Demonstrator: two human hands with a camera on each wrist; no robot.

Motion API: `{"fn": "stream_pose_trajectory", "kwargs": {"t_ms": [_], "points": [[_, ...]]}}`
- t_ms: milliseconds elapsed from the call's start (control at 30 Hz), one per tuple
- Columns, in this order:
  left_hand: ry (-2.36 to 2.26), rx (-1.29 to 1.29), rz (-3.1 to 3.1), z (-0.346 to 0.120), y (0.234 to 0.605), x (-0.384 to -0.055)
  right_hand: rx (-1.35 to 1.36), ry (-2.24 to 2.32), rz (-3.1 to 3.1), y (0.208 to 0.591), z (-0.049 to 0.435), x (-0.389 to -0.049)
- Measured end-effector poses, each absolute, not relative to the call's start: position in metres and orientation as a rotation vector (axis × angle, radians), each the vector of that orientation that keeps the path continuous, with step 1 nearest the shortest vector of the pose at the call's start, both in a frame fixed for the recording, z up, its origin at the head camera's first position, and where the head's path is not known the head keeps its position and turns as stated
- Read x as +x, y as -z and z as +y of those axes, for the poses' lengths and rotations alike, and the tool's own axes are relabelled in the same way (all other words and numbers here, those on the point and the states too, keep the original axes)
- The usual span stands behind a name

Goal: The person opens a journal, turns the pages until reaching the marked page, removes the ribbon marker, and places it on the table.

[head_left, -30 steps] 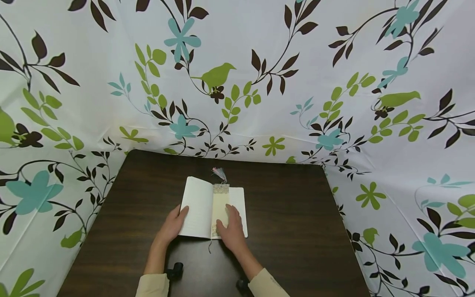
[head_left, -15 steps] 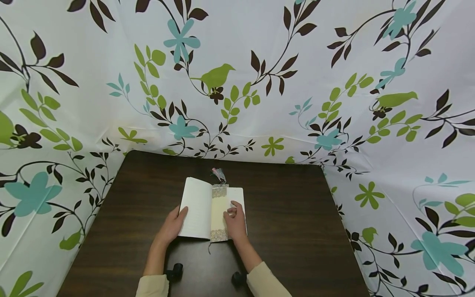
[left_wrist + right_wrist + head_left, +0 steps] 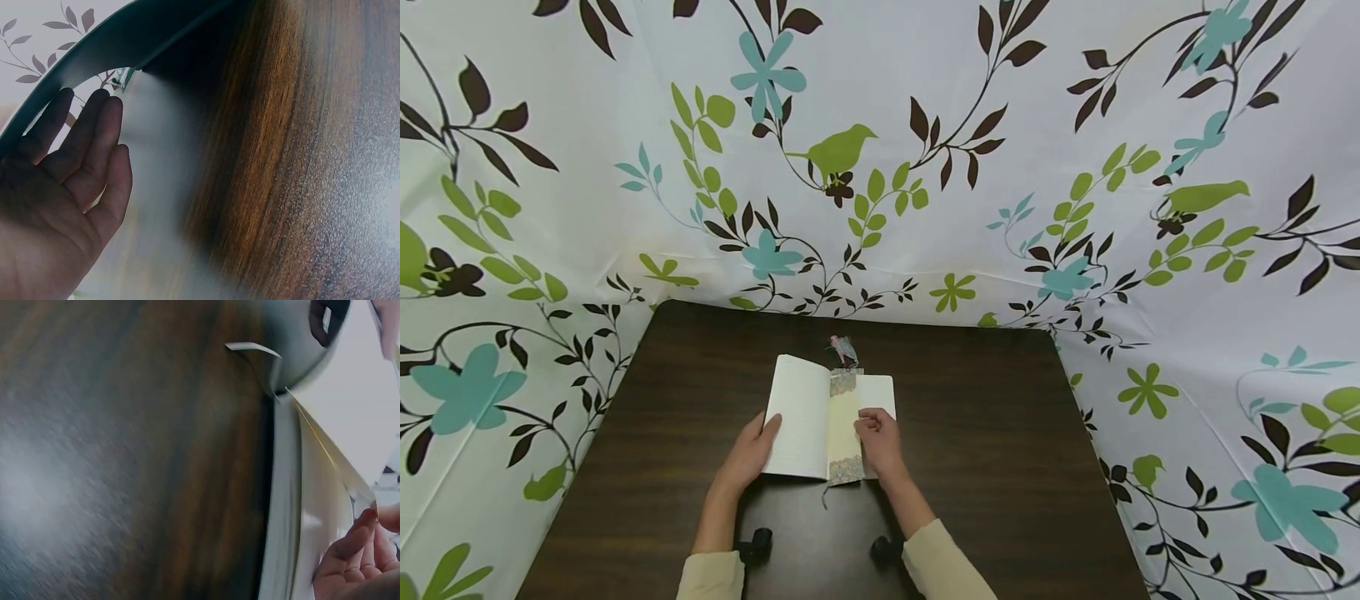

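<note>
An open notebook [image 3: 797, 421] with white pages lies on the dark table, its left side raised. Along its fold stands a cream bookmark [image 3: 843, 423] with speckled bands at both ends and a tassel [image 3: 844, 350] at the top. My left hand [image 3: 748, 452] grips the notebook's left edge, thumb on the page. In the left wrist view its fingers lie behind the dark cover [image 3: 125, 44]. My right hand [image 3: 882, 442] pinches the bookmark's right edge between thumb and curled fingers. The right wrist view shows these fingertips [image 3: 365, 519] over the right-hand pages.
A thin ribbon [image 3: 824, 497] hangs out below the notebook's fold. Dark wood-grain table [image 3: 1000, 467] surrounds the notebook. Behind the table hangs a white cloth [image 3: 895, 67] printed with leaves and birds. Black wrist devices [image 3: 761, 546] sit by both sleeves.
My right hand has gone from lying spread over the bookmark to pinching its right edge. The bookmark's lower end has shifted and lifted slightly. My left hand stays in place.
</note>
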State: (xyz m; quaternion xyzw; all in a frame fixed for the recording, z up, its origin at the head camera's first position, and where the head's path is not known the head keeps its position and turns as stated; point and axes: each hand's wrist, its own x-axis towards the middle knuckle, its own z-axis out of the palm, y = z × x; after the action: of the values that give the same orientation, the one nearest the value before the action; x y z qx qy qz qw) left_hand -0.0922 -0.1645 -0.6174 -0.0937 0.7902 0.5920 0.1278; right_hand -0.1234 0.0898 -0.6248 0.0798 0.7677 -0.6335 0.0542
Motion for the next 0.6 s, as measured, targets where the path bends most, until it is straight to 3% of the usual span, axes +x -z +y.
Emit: {"fn": "stream_pose_trajectory", "kwargs": {"t_ms": [600], "points": [[-1.734,-0.272,2.291,-0.164,0.616,-0.093,0.524,1.936,2.388,0.612,0.189,-0.169]]}}
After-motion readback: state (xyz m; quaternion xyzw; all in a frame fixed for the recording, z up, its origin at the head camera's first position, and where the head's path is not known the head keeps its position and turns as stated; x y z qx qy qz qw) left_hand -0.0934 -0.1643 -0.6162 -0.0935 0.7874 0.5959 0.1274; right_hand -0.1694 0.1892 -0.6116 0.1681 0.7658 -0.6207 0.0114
